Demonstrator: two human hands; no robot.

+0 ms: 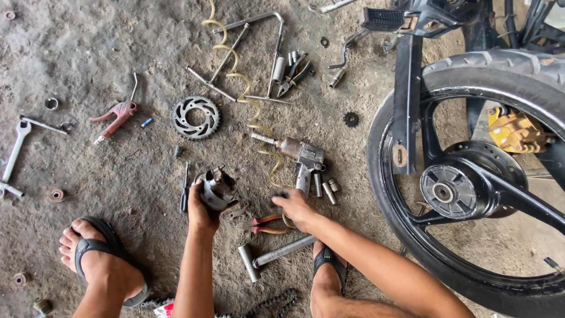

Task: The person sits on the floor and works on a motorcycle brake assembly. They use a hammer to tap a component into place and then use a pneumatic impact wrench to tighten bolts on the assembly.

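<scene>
**Hub part in hand, tools spread on the workshop floor**

The left hand point(200, 206), lower centre of the frame, has its grip clamped around a dark metal hub part point(216, 188), held just above the concrete floor point(118, 53). The right hand point(294, 207), just right of it, rests fingers-down on the floor beside red-handled pliers point(265, 224); whether its grip closes on anything cannot be told, the fingertips being hidden.

Around the hands: a screwdriver point(184, 194) lies just left of the hub part; an air impact wrench point(300, 158) with a coiled yellow hose point(238, 76) lies above the right hand, with loose sockets point(326, 188) beside it. A T-handle wrench point(271, 256) lies between the sandalled feet. A large sprocket point(195, 117) lies apart at centre left, a small sprocket point(351, 119) further right.

Judgement: the motorcycle rear wheel point(465, 188), at right, stands with its hub centre bare and the sprockets off, so dismantling appears well advanced; refitting looks not yet begun.
</scene>
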